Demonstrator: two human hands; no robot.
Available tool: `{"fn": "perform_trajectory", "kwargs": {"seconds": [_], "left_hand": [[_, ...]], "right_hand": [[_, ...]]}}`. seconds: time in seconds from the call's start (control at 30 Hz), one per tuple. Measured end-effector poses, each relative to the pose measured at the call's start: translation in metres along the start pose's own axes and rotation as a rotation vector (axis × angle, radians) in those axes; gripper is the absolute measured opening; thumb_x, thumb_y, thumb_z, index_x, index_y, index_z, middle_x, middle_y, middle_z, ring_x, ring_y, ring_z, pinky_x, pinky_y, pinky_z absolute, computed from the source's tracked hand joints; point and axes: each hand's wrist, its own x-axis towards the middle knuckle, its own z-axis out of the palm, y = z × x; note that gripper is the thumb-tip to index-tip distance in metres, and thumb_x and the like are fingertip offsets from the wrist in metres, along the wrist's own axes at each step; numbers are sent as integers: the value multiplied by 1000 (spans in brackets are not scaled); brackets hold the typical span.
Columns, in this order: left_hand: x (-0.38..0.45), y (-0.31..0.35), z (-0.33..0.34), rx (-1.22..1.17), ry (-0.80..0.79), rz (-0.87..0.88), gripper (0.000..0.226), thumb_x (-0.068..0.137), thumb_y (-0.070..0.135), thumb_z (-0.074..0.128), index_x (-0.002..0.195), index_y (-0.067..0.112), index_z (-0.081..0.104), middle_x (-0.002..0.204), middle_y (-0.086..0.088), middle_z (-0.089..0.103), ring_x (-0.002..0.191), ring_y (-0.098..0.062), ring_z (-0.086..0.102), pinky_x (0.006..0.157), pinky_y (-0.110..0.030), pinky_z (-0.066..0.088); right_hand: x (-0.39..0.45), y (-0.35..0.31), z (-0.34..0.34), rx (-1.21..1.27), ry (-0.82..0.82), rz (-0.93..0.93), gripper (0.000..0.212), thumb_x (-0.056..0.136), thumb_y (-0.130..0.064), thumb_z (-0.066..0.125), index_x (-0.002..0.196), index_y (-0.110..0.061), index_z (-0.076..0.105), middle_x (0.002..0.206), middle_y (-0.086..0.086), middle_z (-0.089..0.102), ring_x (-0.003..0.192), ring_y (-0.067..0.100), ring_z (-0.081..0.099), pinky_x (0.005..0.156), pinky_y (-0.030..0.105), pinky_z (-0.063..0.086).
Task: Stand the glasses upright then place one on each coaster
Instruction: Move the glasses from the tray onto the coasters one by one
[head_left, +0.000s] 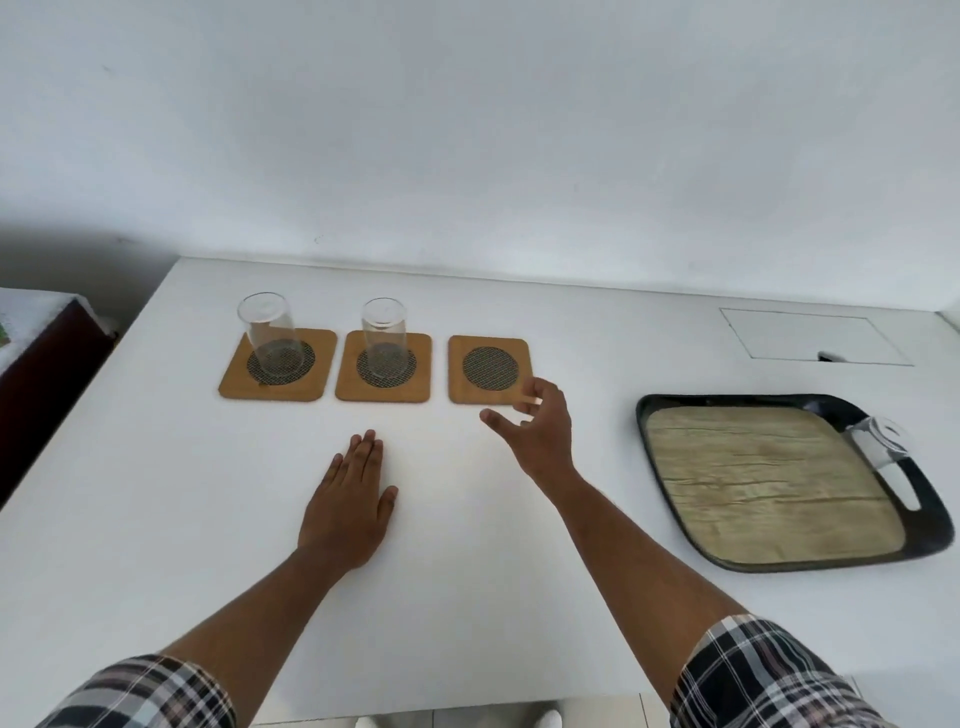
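Three wooden coasters with dark mesh discs lie in a row on the white table. A clear glass (270, 332) stands upright on the left coaster (275, 387). Another clear glass (384, 335) stands upright on the middle coaster (353, 387). The right coaster (489, 369) is bare. A third glass (878, 441) lies on its side at the right rim of the dark tray (675, 519). My left hand (350, 501) rests flat on the table, palm down. My right hand (535, 423) hovers at the right coaster's near corner, fingers spread, holding nothing.
The white table (156, 493) ends at a wall behind the coasters. A rectangular flush hatch (810, 335) sits in the tabletop at the back right. A dark cabinet (47, 379) stands off the table's left edge.
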Motion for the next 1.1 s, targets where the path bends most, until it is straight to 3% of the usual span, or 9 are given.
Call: {"fn": "perform_trajectory", "kwargs": {"seconds": [0.23, 0.37, 0.5, 0.6, 0.87, 1.1], "left_hand": [[20, 112, 33, -9, -27, 121, 77, 95, 54, 16, 157, 9, 13, 167, -5, 9, 153, -17, 3, 124, -35, 9], [30, 169, 58, -16, -52, 178, 78, 94, 56, 15, 157, 9, 13, 167, -4, 7, 153, -16, 2, 123, -33, 7], [40, 218, 80, -38, -61, 183, 80, 94, 57, 14, 158, 10, 10, 167, -2, 4, 153, -14, -3, 123, -32, 4], [48, 245, 93, -51, -66, 178, 80, 93, 58, 14, 158, 10, 8, 167, -1, 2, 153, -14, -5, 124, -34, 5], [48, 265, 111, -1, -31, 160, 74, 97, 52, 18, 157, 10, 14, 167, -3, 7, 154, -16, -1, 123, -33, 0], [46, 266, 110, 14, -21, 157, 73, 98, 52, 19, 158, 11, 13, 167, -3, 8, 154, -17, 2, 123, -34, 3]], "right_hand": [[-9, 40, -99, 21, 103, 8, 75, 70, -39, 94, 131, -29, 52, 129, -9, 57, 111, 6, 64, 91, 33, 56], [-6, 66, -157, 5, 194, 26, 72, 72, -34, 94, 131, -22, 55, 127, -7, 58, 113, 10, 62, 95, 29, 53], [-1, 95, -215, 11, 282, 55, 65, 72, -38, 92, 125, -30, 54, 123, -14, 60, 114, 5, 61, 97, 33, 54], [2, 116, -252, 10, 348, 88, 67, 73, -39, 92, 127, -26, 54, 122, -10, 60, 116, 7, 60, 98, 33, 52], [15, 166, -326, 1, 541, 309, 86, 70, -36, 95, 135, -2, 51, 129, 9, 49, 115, 23, 55, 99, 37, 52], [34, 180, -368, -1, 634, 370, 109, 70, -41, 95, 151, 0, 34, 150, 19, 40, 130, 32, 52, 98, 35, 46]]}}
